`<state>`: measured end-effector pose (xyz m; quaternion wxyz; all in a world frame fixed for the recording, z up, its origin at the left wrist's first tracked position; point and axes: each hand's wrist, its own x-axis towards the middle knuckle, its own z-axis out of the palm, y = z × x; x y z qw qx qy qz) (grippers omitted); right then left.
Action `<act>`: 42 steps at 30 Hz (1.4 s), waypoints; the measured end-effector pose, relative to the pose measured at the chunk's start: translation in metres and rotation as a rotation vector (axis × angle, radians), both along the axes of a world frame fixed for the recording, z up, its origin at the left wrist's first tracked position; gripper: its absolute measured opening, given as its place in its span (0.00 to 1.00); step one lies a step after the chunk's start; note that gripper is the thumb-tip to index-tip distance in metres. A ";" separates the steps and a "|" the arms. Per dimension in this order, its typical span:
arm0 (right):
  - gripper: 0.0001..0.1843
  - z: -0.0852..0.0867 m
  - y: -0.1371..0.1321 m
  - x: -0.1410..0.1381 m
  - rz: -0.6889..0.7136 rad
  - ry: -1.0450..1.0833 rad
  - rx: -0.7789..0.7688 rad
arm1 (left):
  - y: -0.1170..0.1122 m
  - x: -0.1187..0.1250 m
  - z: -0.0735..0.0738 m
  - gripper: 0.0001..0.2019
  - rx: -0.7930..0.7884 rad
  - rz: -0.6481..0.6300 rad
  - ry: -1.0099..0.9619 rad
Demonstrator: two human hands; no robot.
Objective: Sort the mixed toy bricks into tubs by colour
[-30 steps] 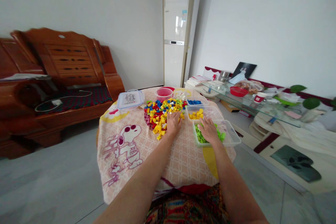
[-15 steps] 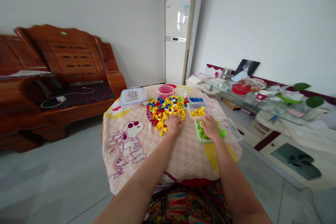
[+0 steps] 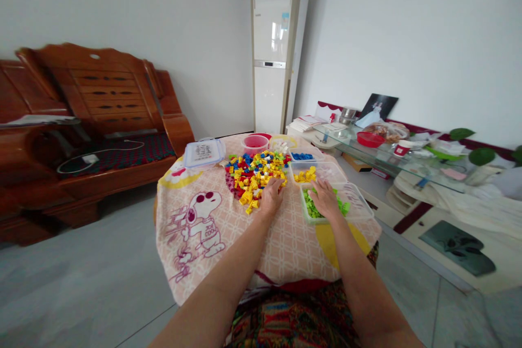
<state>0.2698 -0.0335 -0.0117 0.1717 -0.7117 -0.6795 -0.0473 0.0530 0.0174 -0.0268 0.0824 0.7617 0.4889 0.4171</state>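
Observation:
At the near right edge of a mixed pile of toy bricks [image 3: 253, 176], my left hand [image 3: 272, 198] rests with its fingers curled together. Whatever lies between those fingertips is too small and hidden to make out. My right hand [image 3: 325, 199] lies over the green toy bricks [image 3: 312, 207] in a clear plastic box [image 3: 361, 204], its fingers spread and covering part of them. Just beyond it, yellow toy bricks [image 3: 305, 174] sit in a second clear box [image 3: 332, 171]. Blue toy bricks [image 3: 302, 156] fill part of a smaller container farther back.
A pink tub [image 3: 255, 144] stands behind the pile, with a lidded plastic box [image 3: 203, 153] to its left. A patterned cloth [image 3: 281, 250] covers the table. A glass-topped stand [image 3: 391, 160] holding clutter is at right; a wooden bench [image 3: 110, 103] is at left.
My left hand has drawn back slightly from the pile toward its right edge. My right hand stays over the green bricks. The whole view has shifted a little.

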 end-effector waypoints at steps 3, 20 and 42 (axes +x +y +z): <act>0.30 0.000 0.000 -0.001 -0.012 0.003 -0.003 | 0.003 0.018 -0.004 0.14 0.026 -0.059 -0.112; 0.30 0.003 -0.001 -0.001 0.008 0.005 -0.009 | -0.003 0.018 0.003 0.24 -0.041 0.148 0.098; 0.28 -0.001 0.000 0.001 0.020 0.018 0.047 | 0.008 0.004 -0.001 0.10 -0.105 0.113 0.113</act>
